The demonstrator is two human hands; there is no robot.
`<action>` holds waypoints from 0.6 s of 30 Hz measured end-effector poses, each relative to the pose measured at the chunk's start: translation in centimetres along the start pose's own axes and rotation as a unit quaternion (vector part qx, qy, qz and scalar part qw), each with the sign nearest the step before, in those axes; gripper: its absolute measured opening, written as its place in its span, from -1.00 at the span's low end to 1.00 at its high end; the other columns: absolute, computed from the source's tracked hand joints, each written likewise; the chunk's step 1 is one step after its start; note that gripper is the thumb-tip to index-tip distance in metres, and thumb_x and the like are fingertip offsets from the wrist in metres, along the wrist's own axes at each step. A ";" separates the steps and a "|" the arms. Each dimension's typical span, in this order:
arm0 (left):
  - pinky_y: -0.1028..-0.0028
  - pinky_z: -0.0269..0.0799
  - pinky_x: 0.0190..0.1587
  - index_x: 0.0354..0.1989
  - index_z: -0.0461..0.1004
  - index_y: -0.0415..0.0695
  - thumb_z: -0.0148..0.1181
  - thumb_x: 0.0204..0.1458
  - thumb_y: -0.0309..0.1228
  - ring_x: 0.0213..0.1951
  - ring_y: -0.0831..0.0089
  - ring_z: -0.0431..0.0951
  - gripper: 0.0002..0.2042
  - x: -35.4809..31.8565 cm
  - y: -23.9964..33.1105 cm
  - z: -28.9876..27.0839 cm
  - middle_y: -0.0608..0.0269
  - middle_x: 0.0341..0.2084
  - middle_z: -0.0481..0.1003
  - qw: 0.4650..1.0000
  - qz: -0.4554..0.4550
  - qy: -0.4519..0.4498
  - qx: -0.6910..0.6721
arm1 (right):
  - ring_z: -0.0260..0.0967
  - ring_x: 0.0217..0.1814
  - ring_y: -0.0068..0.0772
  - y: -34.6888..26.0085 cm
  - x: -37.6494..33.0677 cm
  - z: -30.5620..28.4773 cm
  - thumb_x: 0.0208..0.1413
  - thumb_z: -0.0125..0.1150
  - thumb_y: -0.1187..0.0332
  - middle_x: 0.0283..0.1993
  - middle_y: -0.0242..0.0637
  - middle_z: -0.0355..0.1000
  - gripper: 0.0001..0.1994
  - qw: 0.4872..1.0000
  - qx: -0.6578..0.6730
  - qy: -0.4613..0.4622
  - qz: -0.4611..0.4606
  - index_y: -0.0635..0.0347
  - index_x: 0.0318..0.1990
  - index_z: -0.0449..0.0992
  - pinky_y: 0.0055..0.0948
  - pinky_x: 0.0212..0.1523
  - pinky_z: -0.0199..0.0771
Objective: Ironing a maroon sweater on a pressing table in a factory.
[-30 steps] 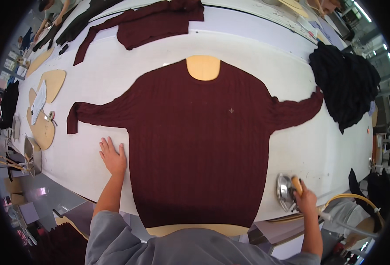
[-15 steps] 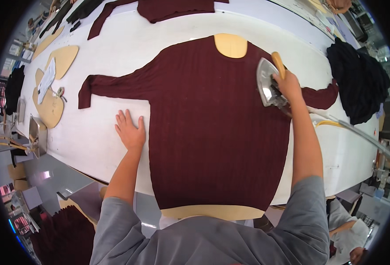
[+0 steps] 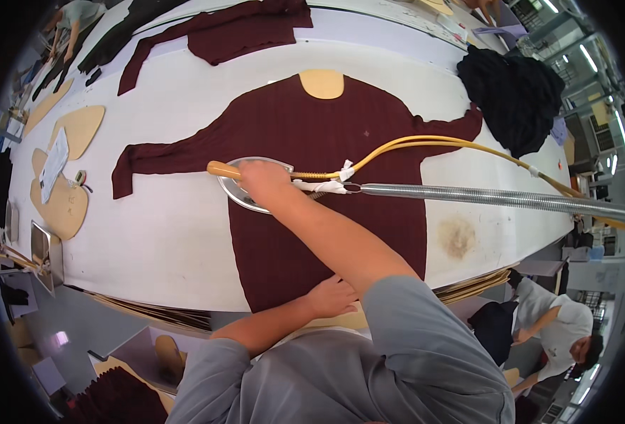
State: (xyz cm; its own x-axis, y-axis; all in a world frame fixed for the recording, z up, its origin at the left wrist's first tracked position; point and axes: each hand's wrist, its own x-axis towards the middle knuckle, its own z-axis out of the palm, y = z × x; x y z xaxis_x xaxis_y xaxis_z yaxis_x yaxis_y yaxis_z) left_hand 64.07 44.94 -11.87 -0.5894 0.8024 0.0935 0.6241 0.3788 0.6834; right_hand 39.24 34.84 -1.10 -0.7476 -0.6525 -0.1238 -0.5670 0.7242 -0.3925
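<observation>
My right hand (image 3: pixel 264 182): clamped on iron (image 3: pixel 235 192), centre-left.
My left hand (image 3: pixel 334 297): at sweater's (image 3: pixel 305 134) hem, lower centre; grip unclear, apparently steadying it.

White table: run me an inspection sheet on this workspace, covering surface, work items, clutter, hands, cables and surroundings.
Surface: white table, with a brownish stain to the right of the maroon sweater.
Work items: sweater spread out, a tan board showing at its neck; iron over its left part, contact unclear.
Clutter: flat tan shapes and paper on the left, dark garment pile on the right.
Hands: right hand grips the iron; left hand at the near hem, grip unclear.
Cables: yellow hoses and a metal spring run rightward over the sweater and table.
Surroundings: a co-worker at lower right, beyond the table.
</observation>
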 end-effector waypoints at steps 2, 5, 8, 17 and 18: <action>0.13 -0.10 0.51 0.42 0.25 -0.14 -0.10 0.35 0.06 0.47 0.22 0.16 -0.37 -0.2 0.5 -0.1 0.14 0.45 0.23 0.999 0.013 -0.016 0.033 | 0.59 -0.32 -0.06 3.3 -2.6 -1.4 0.24 0.27 0.12 -0.34 -0.17 0.61 -0.72 0.998 -0.027 0.029 0.044 0.17 -0.17 0.56 -0.14 -0.27 0.57; 0.11 -0.25 0.57 0.50 0.14 -0.19 -0.16 0.37 0.10 0.57 0.25 -0.03 -0.29 -1.6 2.4 -0.4 0.13 0.55 0.07 0.990 0.027 -0.050 0.126 | 0.60 -0.19 0.03 10.2 -7.6 -5.4 0.25 0.24 0.12 -0.21 -0.11 0.62 -0.70 0.981 0.029 0.019 0.189 0.15 -0.07 0.57 -0.05 -0.11 0.57; 0.12 -0.31 0.59 0.53 0.08 -0.20 -0.18 0.36 0.12 0.59 0.26 -0.12 -0.26 -2.1 3.4 0.2 0.12 0.57 0.01 0.989 0.023 -0.088 0.119 | 0.58 -0.16 0.10 17.8 -13.2 -9.0 0.24 0.27 0.08 -0.21 -0.04 0.62 -0.63 0.944 0.040 0.078 0.317 0.22 -0.03 0.55 -0.02 -0.10 0.54; 0.11 -0.30 0.59 0.52 0.11 -0.22 -0.08 0.30 0.18 0.60 0.26 -0.14 -0.19 -1.7 4.4 -0.1 0.11 0.57 0.01 0.985 0.057 -0.112 0.122 | 0.55 -0.31 0.02 28.5 -21.9 -9.7 0.20 0.31 0.13 -0.33 -0.02 0.58 -0.64 0.896 0.054 0.167 0.407 0.34 -0.18 0.57 -0.07 -0.23 0.53; 0.12 -0.29 0.59 0.52 0.11 -0.22 -0.03 0.27 0.18 0.60 0.26 -0.13 -0.17 -1.7 4.6 -0.3 0.10 0.57 0.02 0.982 0.056 -0.121 0.131 | 0.56 -0.28 0.02 25.3 -20.6 -9.0 0.19 0.31 0.13 -0.30 -0.02 0.59 -0.65 0.904 0.056 0.151 0.396 0.31 -0.14 0.57 -0.06 -0.21 0.54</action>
State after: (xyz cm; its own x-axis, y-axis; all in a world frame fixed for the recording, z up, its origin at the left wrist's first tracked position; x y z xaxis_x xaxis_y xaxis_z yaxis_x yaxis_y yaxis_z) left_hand 67.77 45.17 -8.63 -0.3899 0.9200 -0.0399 0.8075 0.3624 0.4653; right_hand 37.16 68.62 -0.29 -0.9739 0.1634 -0.1576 0.2127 0.8995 -0.3816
